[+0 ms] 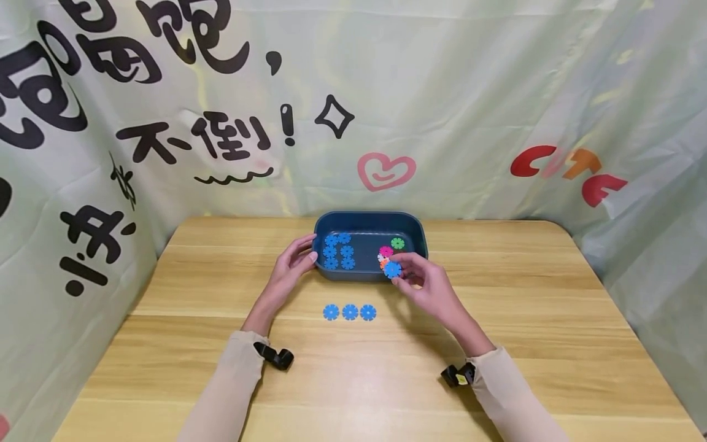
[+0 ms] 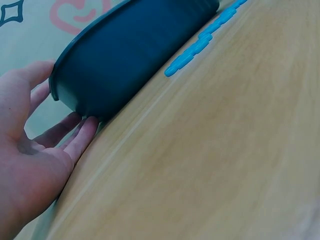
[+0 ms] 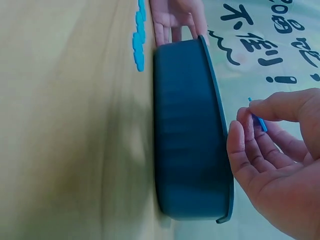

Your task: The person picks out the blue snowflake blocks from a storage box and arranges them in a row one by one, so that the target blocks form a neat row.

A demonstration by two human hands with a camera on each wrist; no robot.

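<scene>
A dark blue plastic basin (image 1: 371, 222) sits near the table's back edge. My left hand (image 1: 289, 264) touches its left end, fingers fairly straight; in the left wrist view the thumb is at the rim and fingertips rest low on the wall. Between thumb and fingertips my right hand (image 1: 426, 281) pinches a blue snowflake disc (image 1: 393, 269) above the basin's front right part. The disc shows edge-on in the right wrist view. Several blue discs (image 1: 347, 251) lie at the basin's left, and green (image 1: 397, 243), pink, white and orange ones at its right, partly hidden by the held disc.
Three blue discs (image 1: 350, 312) lie in a row on the wooden table (image 1: 497, 294), in front of the basin. A pale printed cloth (image 1: 469, 110) hangs behind the table and along both sides. Both wrists carry small black cameras (image 1: 283, 358).
</scene>
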